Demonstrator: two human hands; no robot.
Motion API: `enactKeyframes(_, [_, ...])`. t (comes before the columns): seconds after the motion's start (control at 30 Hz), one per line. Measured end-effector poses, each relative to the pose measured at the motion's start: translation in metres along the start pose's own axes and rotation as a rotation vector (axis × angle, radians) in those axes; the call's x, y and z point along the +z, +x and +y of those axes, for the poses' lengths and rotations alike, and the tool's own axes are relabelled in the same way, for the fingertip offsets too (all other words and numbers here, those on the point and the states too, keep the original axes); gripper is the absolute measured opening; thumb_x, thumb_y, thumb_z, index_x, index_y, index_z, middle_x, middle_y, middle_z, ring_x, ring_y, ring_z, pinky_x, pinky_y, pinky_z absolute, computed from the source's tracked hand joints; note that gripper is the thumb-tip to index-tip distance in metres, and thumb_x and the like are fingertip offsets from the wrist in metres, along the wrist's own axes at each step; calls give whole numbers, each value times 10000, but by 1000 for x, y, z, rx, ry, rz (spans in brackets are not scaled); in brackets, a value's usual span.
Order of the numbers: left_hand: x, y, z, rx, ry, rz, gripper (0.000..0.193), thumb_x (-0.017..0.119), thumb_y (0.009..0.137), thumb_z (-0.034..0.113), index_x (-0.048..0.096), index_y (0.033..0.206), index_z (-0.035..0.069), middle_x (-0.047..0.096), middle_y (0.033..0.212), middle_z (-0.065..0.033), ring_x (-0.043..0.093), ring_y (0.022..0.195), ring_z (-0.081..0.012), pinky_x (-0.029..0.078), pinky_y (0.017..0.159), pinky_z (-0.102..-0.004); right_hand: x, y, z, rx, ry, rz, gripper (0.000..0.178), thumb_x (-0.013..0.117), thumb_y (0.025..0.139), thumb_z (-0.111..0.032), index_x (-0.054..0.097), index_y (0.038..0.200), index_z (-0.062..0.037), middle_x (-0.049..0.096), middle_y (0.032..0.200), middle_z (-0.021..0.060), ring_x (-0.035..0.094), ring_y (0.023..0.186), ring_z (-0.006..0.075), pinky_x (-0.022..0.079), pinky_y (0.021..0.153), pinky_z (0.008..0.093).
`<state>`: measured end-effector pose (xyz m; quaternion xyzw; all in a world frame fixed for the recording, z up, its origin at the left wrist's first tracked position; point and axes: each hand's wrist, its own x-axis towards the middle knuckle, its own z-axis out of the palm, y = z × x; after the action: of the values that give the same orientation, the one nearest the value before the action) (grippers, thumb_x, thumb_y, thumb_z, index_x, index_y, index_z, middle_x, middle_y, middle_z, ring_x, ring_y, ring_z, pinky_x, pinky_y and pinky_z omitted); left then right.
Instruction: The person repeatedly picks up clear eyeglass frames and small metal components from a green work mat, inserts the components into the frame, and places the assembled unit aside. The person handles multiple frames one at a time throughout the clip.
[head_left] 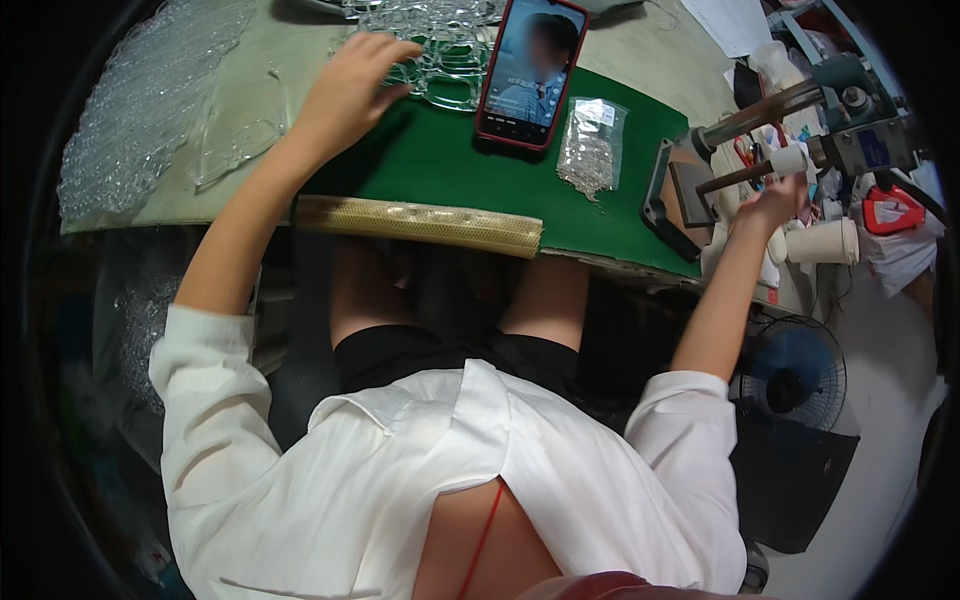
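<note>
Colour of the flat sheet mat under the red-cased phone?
Plain green mat; best in the head view.

On the mat, 1 phone sits between eyeglass frames at left and 1 bag at right

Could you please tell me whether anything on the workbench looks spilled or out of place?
Yes: small silvery pieces lie loose on the green mat at the near end of the clear bag, apparently spilled, since similar pieces show inside it.

white shirt, open neckline | rolled-looking sleeves at shirt's sides | red cord inside shirt's neckline | black shorts below shirt
</note>
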<state>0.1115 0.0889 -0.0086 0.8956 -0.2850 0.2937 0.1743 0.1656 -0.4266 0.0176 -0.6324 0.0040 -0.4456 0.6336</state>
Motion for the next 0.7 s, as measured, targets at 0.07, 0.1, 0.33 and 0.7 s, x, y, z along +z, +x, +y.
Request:
enactKeyframes(0.07, [21, 10, -10, 53, 140, -75, 248, 683, 779, 127, 573, 989, 57, 564, 981, -84, 532, 967, -301, 457, 802, -399, 1, -66, -32, -50, -94, 85, 180, 514, 947, -139, 565, 1098, -56, 563, 960, 8, 512, 849, 123, 393, 777, 243])
enactKeyframes(0.1, [30, 16, -15, 61, 189, -118, 226, 679, 778, 128, 560, 956, 56, 552, 941, -87, 530, 936, -307, 455, 785, -402, -11, -93, -32, -131, -95, -29, 144, 520, 943, -119, 581, 1056, -54, 556, 932, 8, 497, 835, 115, 389, 767, 242])
enactKeyframes(0.33, [-12, 61, -9, -245, 157, -148, 231, 525, 825, 230, 551, 765, 8, 563, 700, -218, 577, 687, -387, 432, 604, -466, -7, -224, -84, -348, -1071, -734, 369, 661, 800, -234, 635, 1130, -69, 492, 933, 73, 452, 886, 269, 353, 771, 380])
enactKeyframes(0.7, [-89, 78, 8, -535, -880, -390, 158, 539, 942, 180, 548, 863, 44, 459, 612, 33, 448, 537, -58, 378, 497, -207, 13, -229, -81, -378, -1089, -796, 360, 664, 801, -258, 648, 1127, -106, 500, 930, 21, 451, 901, 203, 285, 766, 364])
